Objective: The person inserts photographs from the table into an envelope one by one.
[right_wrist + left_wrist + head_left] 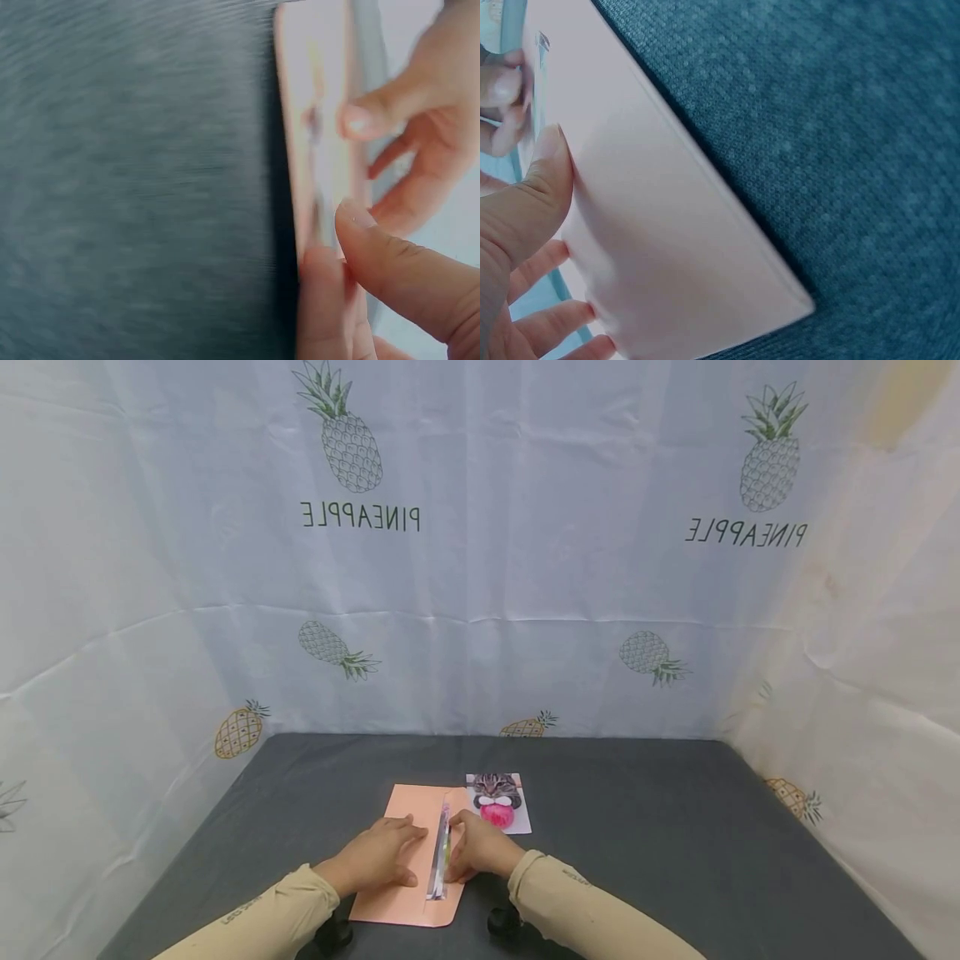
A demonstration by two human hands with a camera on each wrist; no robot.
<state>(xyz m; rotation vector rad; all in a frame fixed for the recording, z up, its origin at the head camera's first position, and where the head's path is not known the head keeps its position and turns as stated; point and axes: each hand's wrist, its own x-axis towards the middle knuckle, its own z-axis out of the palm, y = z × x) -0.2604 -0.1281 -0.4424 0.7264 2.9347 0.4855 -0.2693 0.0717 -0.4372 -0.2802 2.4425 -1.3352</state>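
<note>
A salmon-pink envelope (408,906) lies on the dark table, with a narrow strip of glossy printed pictures (437,881) showing in its long opening. My left hand (378,856) rests on the envelope left of that opening, fingers spread and thumb (551,161) laid on the paper. On the opposite side, my right hand (483,847) has its curled fingers at the opening's edge. There the right thumb (375,247) and forefinger (322,289) pinch the envelope's edge beside the pictures. The undersides of the right fingers are hidden in the head view.
A square cat photo (504,818) with a pink ball lies just beyond the right hand, by the envelope's upper right corner. Dark cloth covers the table (637,827). A white pineapple-print curtain (480,568) hangs behind it and along both sides.
</note>
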